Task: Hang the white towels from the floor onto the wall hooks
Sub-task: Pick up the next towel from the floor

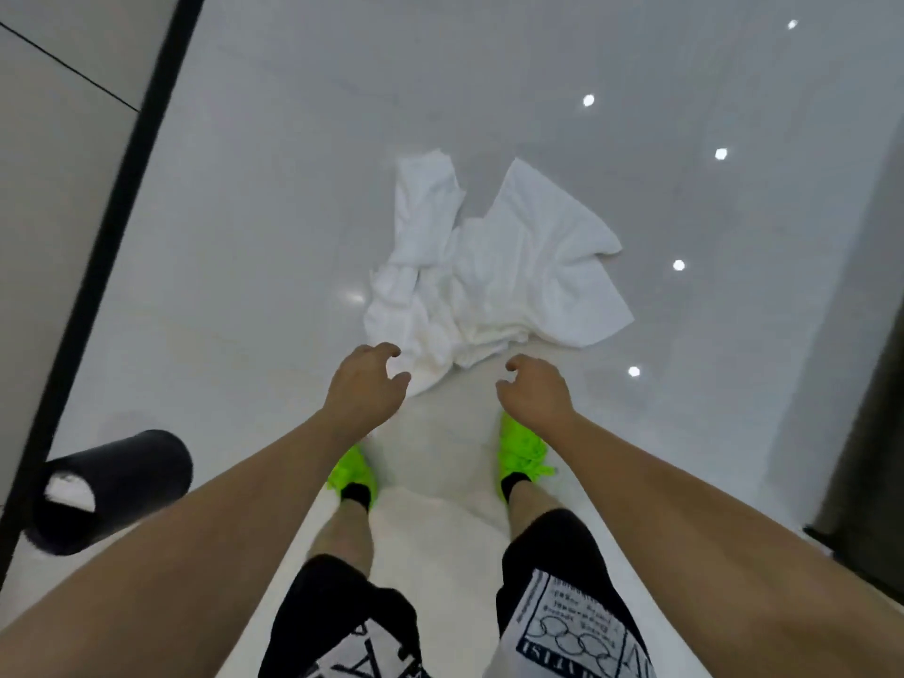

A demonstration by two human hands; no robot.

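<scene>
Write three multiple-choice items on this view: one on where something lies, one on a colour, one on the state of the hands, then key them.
1. Where does the crumpled white cloth towel pile lie?
A. on the glossy pale tiled floor, ahead of the feet
B. on a wall hook
C. inside the bin

2. What colour are the person's shoes?
A. red
B. neon green
C. white

3. What state are the left hand and the right hand in?
A. both gripping the towels
B. one holding the bin
C. both empty, fingers loosely curled, over the pile's near edge

Key: 1 A, the pile lies on the floor beyond the shoes. 2 B, both shoes are bright green. 3 C, neither hand has a grip on cloth; the black cylindrical waste bin stands apart at the left.
</scene>
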